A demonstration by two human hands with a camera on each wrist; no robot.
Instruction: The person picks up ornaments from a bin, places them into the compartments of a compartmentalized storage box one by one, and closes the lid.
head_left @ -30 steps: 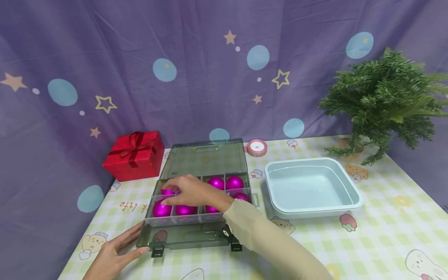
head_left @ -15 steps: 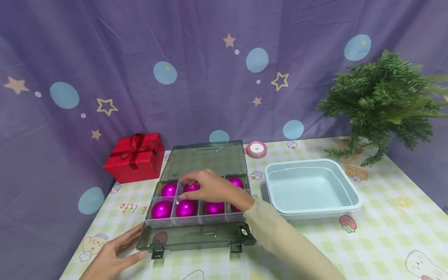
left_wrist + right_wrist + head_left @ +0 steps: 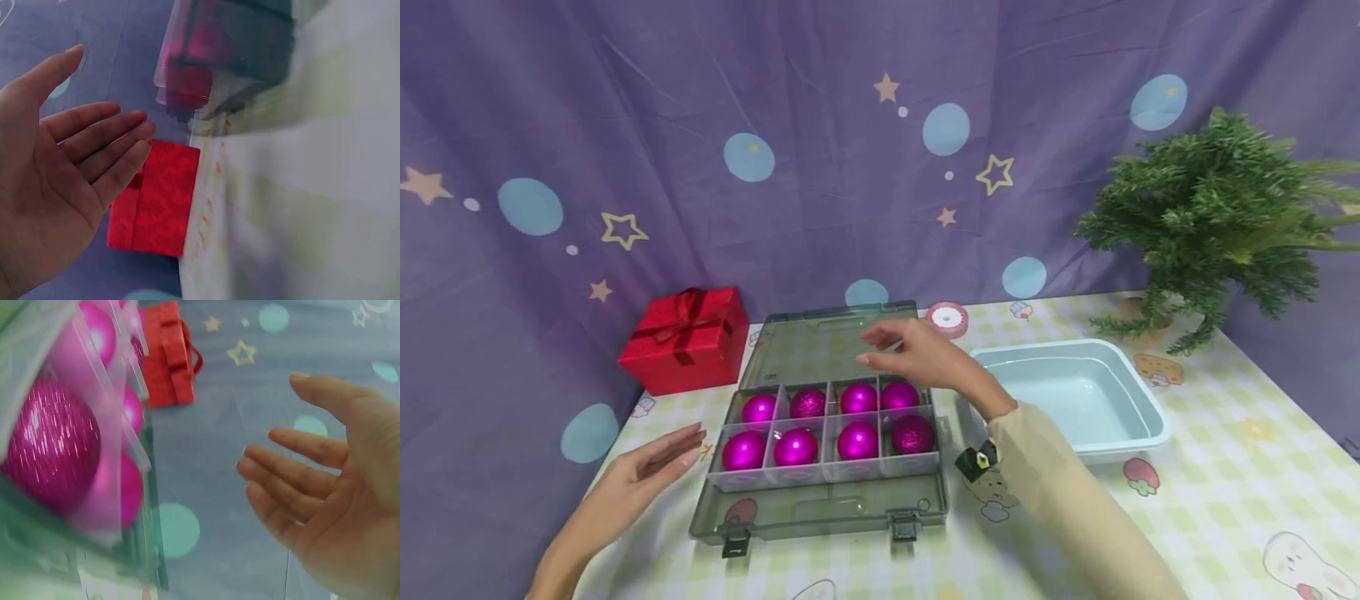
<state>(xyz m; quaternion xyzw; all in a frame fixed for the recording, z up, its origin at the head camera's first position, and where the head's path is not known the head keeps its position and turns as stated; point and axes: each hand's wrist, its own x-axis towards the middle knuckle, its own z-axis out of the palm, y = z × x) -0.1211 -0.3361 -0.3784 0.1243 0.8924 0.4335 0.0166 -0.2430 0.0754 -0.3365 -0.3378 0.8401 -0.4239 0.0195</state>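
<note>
A smoky clear plastic case (image 3: 820, 508) lies with its lid (image 3: 805, 346) folded back. Its divided tray holds several magenta bauble ornaments (image 3: 796, 447), some smooth and some glittery (image 3: 913, 434), one to a compartment. My right hand (image 3: 921, 354) hovers over the case's back right part, fingers extended and nothing in it; the right wrist view shows its bare palm (image 3: 331, 494). Off the case's left side, my left hand (image 3: 628, 487) is held up with straight fingers, touching nothing. In the left wrist view that palm (image 3: 62, 181) is bare too.
A red gift box (image 3: 687, 342) stands at the back left. Behind the case lies a pink ribbon spool (image 3: 947, 319). A pale blue tub (image 3: 1078, 408) sits to the right, partly behind the right forearm. At the far right is a small artificial fir tree (image 3: 1206, 217).
My right hand has let go of the glittery bauble in the back row and risen to the right. My left hand has come away from the case's front left corner.
</note>
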